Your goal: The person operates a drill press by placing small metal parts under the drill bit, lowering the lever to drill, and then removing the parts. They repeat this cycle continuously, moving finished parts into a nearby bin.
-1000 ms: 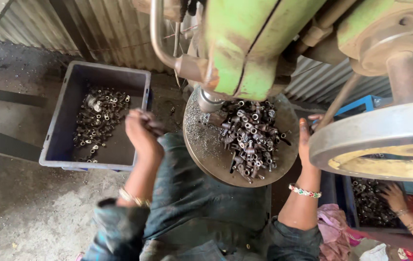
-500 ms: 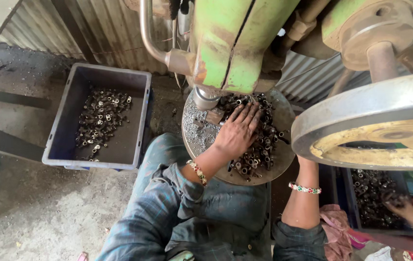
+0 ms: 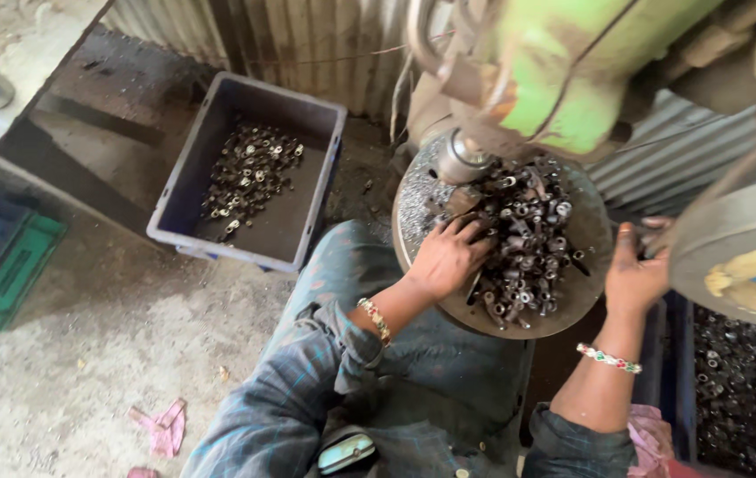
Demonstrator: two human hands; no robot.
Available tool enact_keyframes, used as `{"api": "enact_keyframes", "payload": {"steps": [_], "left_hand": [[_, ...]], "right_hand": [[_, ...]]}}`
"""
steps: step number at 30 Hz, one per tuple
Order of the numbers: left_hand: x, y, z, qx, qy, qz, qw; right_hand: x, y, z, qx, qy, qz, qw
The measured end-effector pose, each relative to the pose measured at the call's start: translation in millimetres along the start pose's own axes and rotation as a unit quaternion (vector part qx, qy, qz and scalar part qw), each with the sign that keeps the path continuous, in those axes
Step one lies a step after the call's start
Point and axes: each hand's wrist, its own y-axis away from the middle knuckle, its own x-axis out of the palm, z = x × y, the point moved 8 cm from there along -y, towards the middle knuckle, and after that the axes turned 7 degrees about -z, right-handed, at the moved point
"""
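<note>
Directly under my left hand (image 3: 444, 257) lies the heap of small dark metal tube-shaped fittings (image 3: 524, 239), piled on the round grey steel machine table (image 3: 413, 208). My left fingers (image 3: 471, 232) are spread and laid flat on the heap's near-left edge, touching the pieces, clamped on none that I can see. The bulk of the heap lies ahead and to the right of those fingertips; the fittings point every way, so no common long axis can be stated.

My right hand (image 3: 635, 274) is at the table's right rim, fingers curled; whether they grip anything I cannot tell. The left hand is plainly the nearer to the heap.

Above the heap's far side hangs the silver spindle (image 3: 459, 159) of the green-painted press (image 3: 564, 80), close over the pieces. A large grey flywheel (image 3: 732, 243) crowds the right hand. To the left, well apart on the floor, stands a purple-grey plastic crate (image 3: 307, 221) holding more fittings. Another bin of fittings (image 3: 732, 389) sits at lower right.
</note>
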Motion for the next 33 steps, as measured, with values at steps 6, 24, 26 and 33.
{"api": "enact_keyframes", "payload": {"steps": [6, 24, 26, 33], "left_hand": [[-21, 1, -5, 0.006, 0.003, -0.041, 0.999], [-79, 23, 96, -0.418, 0.464, -0.256, 0.738], [-101, 13, 94, -0.348, 0.252, -0.226, 0.874], [-111, 0, 88, -0.329, 0.272, -0.236, 0.873]], "right_hand": [[-2, -4, 13, -0.041, 0.069, 0.007, 0.997], [1, 2, 16, 0.014, 0.075, -0.016, 0.997], [1, 2, 18, 0.018, 0.076, -0.020, 0.997], [2, 2, 40, -0.036, 0.117, -0.027, 0.992]]}}
